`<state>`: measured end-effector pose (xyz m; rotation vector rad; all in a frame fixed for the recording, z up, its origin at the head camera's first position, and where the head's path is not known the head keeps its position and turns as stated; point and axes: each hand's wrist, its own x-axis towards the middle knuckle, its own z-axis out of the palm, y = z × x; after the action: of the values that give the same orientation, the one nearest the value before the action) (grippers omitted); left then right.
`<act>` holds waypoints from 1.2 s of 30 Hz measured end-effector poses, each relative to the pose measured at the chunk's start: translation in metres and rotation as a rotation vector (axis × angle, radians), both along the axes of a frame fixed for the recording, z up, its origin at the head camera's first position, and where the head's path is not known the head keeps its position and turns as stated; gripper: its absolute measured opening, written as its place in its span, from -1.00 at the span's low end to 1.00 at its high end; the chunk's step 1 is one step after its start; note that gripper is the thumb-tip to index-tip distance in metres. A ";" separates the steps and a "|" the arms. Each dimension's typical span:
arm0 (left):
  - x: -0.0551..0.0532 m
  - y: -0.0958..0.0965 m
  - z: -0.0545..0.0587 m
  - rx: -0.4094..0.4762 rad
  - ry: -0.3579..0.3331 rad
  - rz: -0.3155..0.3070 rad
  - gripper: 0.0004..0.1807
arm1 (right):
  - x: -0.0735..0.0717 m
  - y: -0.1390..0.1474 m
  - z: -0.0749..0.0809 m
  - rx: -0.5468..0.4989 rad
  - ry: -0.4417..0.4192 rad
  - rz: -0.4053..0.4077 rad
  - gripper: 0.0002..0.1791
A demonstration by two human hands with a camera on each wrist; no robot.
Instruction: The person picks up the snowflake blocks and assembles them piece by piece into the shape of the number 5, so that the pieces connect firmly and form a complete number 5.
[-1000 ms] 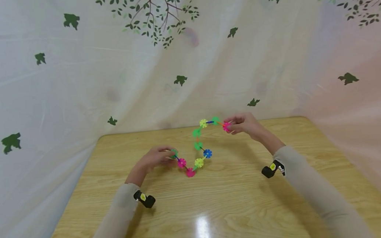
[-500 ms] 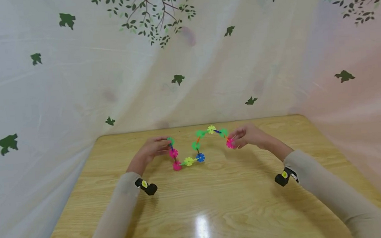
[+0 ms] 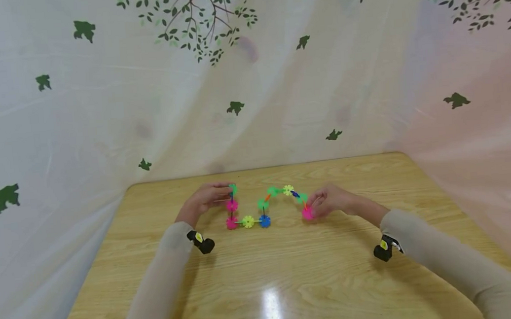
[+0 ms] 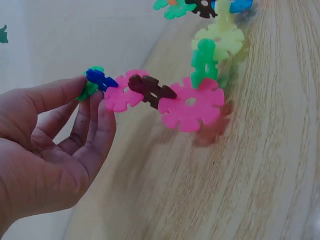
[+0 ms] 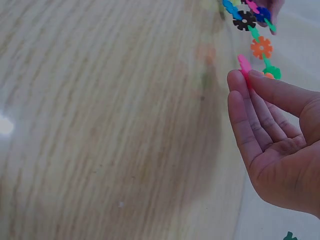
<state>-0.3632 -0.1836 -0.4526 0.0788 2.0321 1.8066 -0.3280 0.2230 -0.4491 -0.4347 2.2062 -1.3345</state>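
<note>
A chain of interlocking plastic snowflake discs spans both hands in the head view, bent into an S-like wave. My left hand [image 3: 205,197] pinches the green disc [image 3: 233,188] at its left end between thumb and fingers. From there it runs through two pink discs [image 4: 191,102], a yellow-green disc [image 3: 248,222] and a blue disc [image 3: 265,221], then rises to several green and yellow ones. Thin brown, green and orange discs seen edge-on join them. At the right end my right hand [image 3: 333,200] pinches a pink disc [image 5: 244,65] between thumb and fingertips.
The chain is low over a wooden table [image 3: 263,267] with a bright light reflection near its front. Behind the table hangs a pale curtain [image 3: 181,115] printed with leaves and birds. Each wrist wears a black camera [image 3: 201,242].
The right hand has come down and nearer with its pink disc. The left hand has moved up slightly, away from the body. The chain has spread sideways into a wider, lower wave.
</note>
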 end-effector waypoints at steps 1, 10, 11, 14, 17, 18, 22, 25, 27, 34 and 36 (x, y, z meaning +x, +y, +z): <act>-0.001 0.000 -0.001 -0.018 0.007 -0.009 -0.51 | 0.001 0.000 -0.002 -0.004 -0.012 0.001 -0.62; -0.011 -0.001 -0.013 -0.018 0.055 -0.128 -0.48 | 0.006 -0.001 -0.012 -0.034 -0.093 -0.011 -0.65; -0.011 -0.002 -0.014 -0.015 0.062 -0.141 -0.48 | 0.006 0.000 -0.013 -0.033 -0.091 -0.010 -0.65; -0.012 -0.004 -0.017 -0.014 0.077 -0.176 -0.47 | 0.006 -0.001 -0.015 -0.027 -0.088 -0.004 -0.67; -0.013 -0.005 -0.020 -0.023 0.085 -0.188 -0.47 | 0.006 -0.002 -0.017 -0.018 -0.090 -0.003 -0.69; -0.013 -0.005 -0.021 -0.028 0.088 -0.188 -0.47 | 0.006 -0.002 -0.017 -0.013 -0.092 -0.005 -0.70; -0.014 -0.005 -0.023 -0.044 0.097 -0.158 -0.47 | 0.006 -0.002 -0.016 -0.001 -0.090 0.002 -0.70; -0.014 -0.002 -0.023 -0.054 0.097 -0.122 -0.48 | 0.006 -0.001 -0.015 0.005 -0.083 0.019 -0.69; -0.014 0.000 -0.023 -0.058 0.093 -0.096 -0.49 | 0.006 -0.002 -0.015 0.005 -0.079 0.033 -0.69; -0.017 0.006 -0.025 -0.077 0.096 -0.044 -0.50 | 0.006 -0.003 -0.015 -0.008 -0.090 0.036 -0.69; -0.018 0.007 -0.026 -0.093 0.094 -0.031 -0.51 | 0.007 -0.003 -0.015 -0.011 -0.090 0.039 -0.69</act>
<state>-0.3808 -0.1763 -0.4782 0.1699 2.1645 1.7176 -0.3215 0.2203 -0.4642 -0.4121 2.1075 -1.3205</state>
